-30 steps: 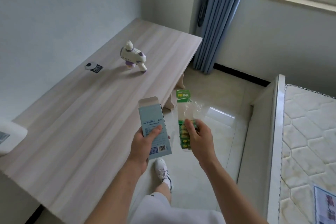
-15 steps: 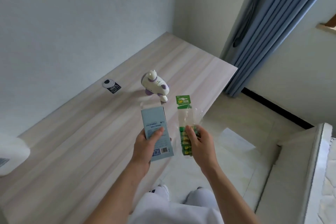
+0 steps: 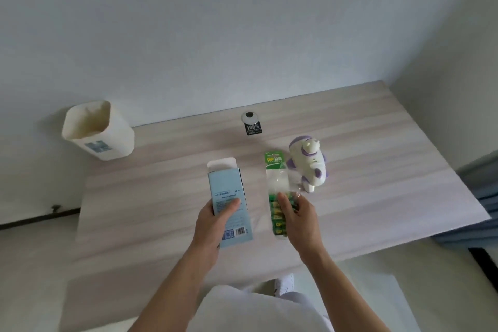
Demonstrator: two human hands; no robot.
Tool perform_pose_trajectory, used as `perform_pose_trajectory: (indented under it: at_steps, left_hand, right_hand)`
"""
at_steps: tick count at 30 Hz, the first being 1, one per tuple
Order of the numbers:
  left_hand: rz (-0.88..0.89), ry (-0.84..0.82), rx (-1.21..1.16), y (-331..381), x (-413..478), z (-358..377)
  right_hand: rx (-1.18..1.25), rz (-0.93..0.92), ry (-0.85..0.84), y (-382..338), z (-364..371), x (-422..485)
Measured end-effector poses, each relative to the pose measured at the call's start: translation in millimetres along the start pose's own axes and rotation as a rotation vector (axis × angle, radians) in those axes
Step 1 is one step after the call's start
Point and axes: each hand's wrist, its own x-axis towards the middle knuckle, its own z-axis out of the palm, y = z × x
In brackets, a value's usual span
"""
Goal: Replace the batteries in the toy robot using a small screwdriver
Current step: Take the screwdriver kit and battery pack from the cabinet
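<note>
A white and purple toy robot (image 3: 310,167) lies on the pale wooden table (image 3: 151,197), right of centre. My left hand (image 3: 213,224) grips a light blue cardboard box (image 3: 229,194) with its top flap open, held above the table. My right hand (image 3: 299,221) holds a clear plastic pack of green batteries (image 3: 277,197) with a green header card, just left of the toy. No screwdriver is in view.
A cream waste bin (image 3: 97,129) stands at the table's back left against the wall. A small round white object on a black tag (image 3: 251,122) lies at the back centre. Blue curtain (image 3: 482,191) hangs at the right. My white shoe (image 3: 284,284) shows below the table edge.
The view has swung left to face the table and wall squarely; the bin has come into sight. Both hands still hold the box and battery pack, now over the table beside the toy.
</note>
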Motion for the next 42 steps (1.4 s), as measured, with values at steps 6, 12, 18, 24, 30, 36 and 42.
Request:
perform_pose_trajectory:
  at_steps: [6,12,18,24,30,36,42]
  left_hand:
    - [-0.03,0.171,-0.141,-18.3,1.8,-6.8]
    - [-0.086,0.248,-0.094,-47.8,25.3,-20.1]
    - [-0.145,0.299,0.041,-74.8,63.1,-35.8]
    - [-0.114,0.302,0.162,-92.1,79.6,-36.0]
    - [-0.117,0.276,0.263,-108.0,78.1,-40.5]
    - [-0.02,0.32,0.5,-117.5,81.7,-48.2]
    - [0.083,0.32,0.618,-121.9,88.8,-62.1]
  right_hand:
    - [-0.04,-0.014,-0.166,2.2,6.3,24.3]
    - [-0.152,-0.015,-0.249,17.2,26.0,42.8]
    - [-0.263,0.071,-0.212,53.7,54.4,67.6]
    - [-0.407,0.031,-0.145,77.0,75.2,64.8]
    - [-0.509,-0.06,-0.141,94.5,88.5,53.2]
    - [-0.64,-0.158,-0.085,102.4,93.7,45.7]
    - [-0.677,-0.359,0.096,112.9,99.3,42.2]
